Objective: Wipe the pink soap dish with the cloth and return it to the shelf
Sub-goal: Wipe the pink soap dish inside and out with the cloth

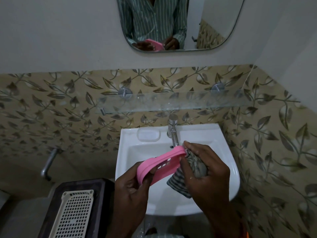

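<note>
Pink soap dish (159, 166) — smooth moulded plastic, oval, slotted base; gripped at its near end by left hand (132, 189), held over the basin (228, 170). Right hand (204, 167) clasps bunched striped cloth (180, 181) against its far rim. Wiping seemingly underway — glass shelf (171, 102) awaits return.

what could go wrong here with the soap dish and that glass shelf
1. The left hand holds the pink soap dish by one end only, over the sink; the right hand's cloth pushing on the far end could lever it loose.
2. The tap sits just behind the dish and could get knocked.
3. The glass shelf is narrow; a dish set near its edge might slide off.
</note>
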`<action>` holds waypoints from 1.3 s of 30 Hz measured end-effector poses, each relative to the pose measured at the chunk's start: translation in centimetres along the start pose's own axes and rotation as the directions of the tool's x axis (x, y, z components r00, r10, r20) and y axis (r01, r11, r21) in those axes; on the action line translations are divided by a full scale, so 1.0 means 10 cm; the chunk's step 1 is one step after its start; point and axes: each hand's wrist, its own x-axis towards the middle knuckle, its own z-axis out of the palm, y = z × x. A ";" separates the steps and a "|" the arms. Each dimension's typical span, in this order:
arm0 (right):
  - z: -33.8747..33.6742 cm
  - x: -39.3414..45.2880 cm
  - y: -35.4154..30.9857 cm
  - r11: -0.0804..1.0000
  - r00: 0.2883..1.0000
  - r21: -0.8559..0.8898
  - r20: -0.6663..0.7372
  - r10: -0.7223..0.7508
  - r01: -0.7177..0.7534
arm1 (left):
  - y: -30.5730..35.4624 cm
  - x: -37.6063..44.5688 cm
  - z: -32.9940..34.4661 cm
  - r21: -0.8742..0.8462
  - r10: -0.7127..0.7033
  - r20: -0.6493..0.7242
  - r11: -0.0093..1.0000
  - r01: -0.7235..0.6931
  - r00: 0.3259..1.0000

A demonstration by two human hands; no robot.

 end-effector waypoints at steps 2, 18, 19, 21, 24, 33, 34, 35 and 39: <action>0.01 0.02 0.03 0.999 0.998 -0.015 -0.049 -0.032 0.032 | -0.04 -0.02 0.01 -0.012 -0.044 -0.007 0.999 0.044 0.999; -0.01 -0.19 -0.15 0.872 0.860 -0.077 0.225 -0.458 0.484 | 0.05 0.10 0.18 0.126 0.076 0.249 0.986 -0.110 0.965; -0.05 -0.17 -0.14 0.881 0.870 -0.076 0.221 -0.441 0.466 | 0.05 0.11 0.17 0.136 0.100 0.250 0.981 -0.138 0.963; -0.14 -0.07 -0.11 0.902 0.901 -0.123 0.197 -0.386 0.414 | 0.03 0.11 0.15 0.180 0.125 0.229 0.969 -0.168 0.965; -0.19 0.00 -0.03 0.924 0.938 -0.177 0.145 -0.315 0.338 | 0.03 0.09 0.12 0.219 0.146 0.212 0.956 -0.193 0.966; -0.11 -0.09 -0.13 0.887 0.878 -0.100 0.233 -0.419 0.450 | 0.04 0.06 0.12 0.121 0.105 0.155 0.985 -0.124 0.982; -0.13 -0.03 -0.08 0.903 0.899 -0.114 0.203 -0.387 0.415 | 0.05 0.06 0.12 0.119 0.093 0.127 0.987 -0.109 0.987; -0.16 0.00 -0.04 0.917 0.918 -0.124 0.176 -0.356 0.379 | 0.06 0.06 0.12 0.118 0.092 0.107 0.988 -0.104 0.990; -0.08 -0.09 -0.10 0.906 0.904 -0.120 0.198 -0.379 0.406 | 0.06 0.05 0.14 0.127 0.119 0.114 0.983 -0.133 0.986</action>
